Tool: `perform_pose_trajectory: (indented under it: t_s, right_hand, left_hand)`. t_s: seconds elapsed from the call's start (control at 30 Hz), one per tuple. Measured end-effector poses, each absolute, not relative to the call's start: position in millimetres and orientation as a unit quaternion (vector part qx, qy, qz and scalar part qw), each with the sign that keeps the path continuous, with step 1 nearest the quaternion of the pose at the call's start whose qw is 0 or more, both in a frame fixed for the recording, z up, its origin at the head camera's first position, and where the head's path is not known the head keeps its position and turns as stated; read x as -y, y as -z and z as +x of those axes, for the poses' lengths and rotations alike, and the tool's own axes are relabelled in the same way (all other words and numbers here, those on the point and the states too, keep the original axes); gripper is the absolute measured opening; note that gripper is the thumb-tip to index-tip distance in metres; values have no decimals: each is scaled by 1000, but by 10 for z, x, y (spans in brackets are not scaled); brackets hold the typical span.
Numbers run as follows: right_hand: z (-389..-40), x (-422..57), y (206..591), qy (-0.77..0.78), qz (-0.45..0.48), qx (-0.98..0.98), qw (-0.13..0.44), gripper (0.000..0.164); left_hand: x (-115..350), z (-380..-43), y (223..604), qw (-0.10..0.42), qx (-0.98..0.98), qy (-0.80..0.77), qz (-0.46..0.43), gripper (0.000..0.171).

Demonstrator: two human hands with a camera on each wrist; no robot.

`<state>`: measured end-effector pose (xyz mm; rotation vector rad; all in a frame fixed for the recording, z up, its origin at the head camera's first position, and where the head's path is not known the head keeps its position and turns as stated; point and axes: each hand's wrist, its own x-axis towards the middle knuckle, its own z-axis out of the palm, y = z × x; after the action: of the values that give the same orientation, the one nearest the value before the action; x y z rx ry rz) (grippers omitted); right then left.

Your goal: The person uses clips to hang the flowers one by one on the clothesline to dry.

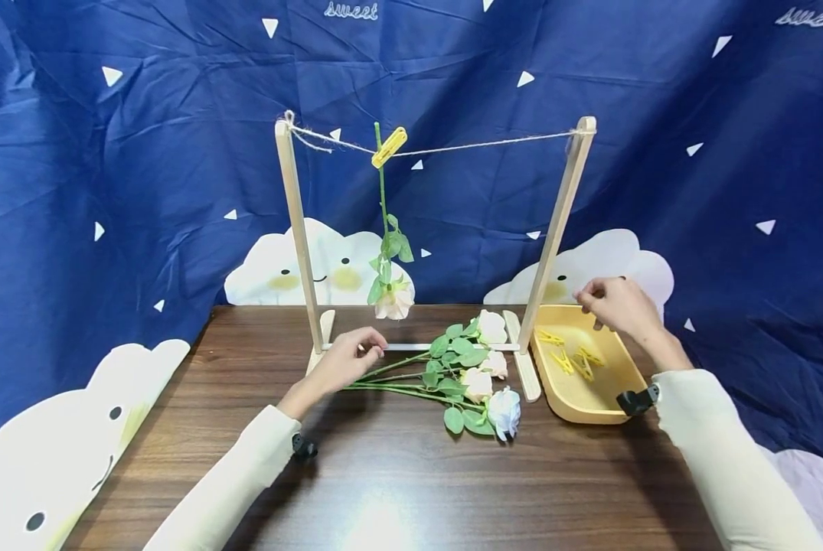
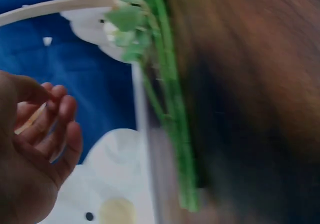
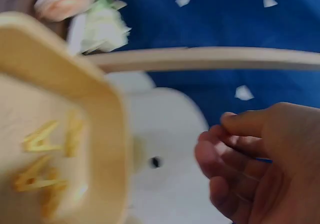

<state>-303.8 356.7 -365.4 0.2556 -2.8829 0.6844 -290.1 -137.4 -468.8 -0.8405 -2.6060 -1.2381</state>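
My left hand [image 1: 347,358] hovers by the cut ends of several rose stems [image 1: 397,389] lying on the table, its fingers loosely bent with nothing between them. Those roses have white and pale pink heads, plus one light blue rose [image 1: 504,413] in front. Over the back of a yellow bin [image 1: 590,415], my right hand [image 1: 621,306] hangs with relaxed fingers, holding nothing. Several yellow clothespins [image 3: 42,136] lie inside that bin. From the string [image 1: 483,145], one pale rose [image 1: 393,298] hangs head down, its stem pinched by a yellow clothespin [image 1: 389,147].
A wooden frame with a left post [image 1: 299,237] and a right post [image 1: 556,237] carries the string. A white crossbar [image 1: 407,347] joins its feet low down. Behind the brown table [image 1: 445,490] hangs a blue cloth [image 1: 142,191] printed with clouds.
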Motion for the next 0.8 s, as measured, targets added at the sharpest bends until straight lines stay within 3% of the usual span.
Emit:
perform_pose_trajectory:
  t_s: [0.2, 0.37, 0.5, 0.8]
  right_hand:
    - [-3244, -3648, 4046, -204, 98, 973, -44, 19]
    - [-3355, -3610, 4204, -175, 98, 973, -116, 19]
    - [-3412, -3545, 4276, -171, 105, 966, -163, 16]
    - [-3468, -3463, 4432, -144, 80, 962, -216, 14]
  left_hand:
    - [1300, -2934, 4969, 46, 926, 230, -295, 14]
    - [1253, -2896, 5082, 70, 934, 125, -326, 14]
    - [1222, -2869, 5113, 101, 927, 87, -350, 11]
    - [1190, -2877, 5173, 117, 924, 72, -356, 6]
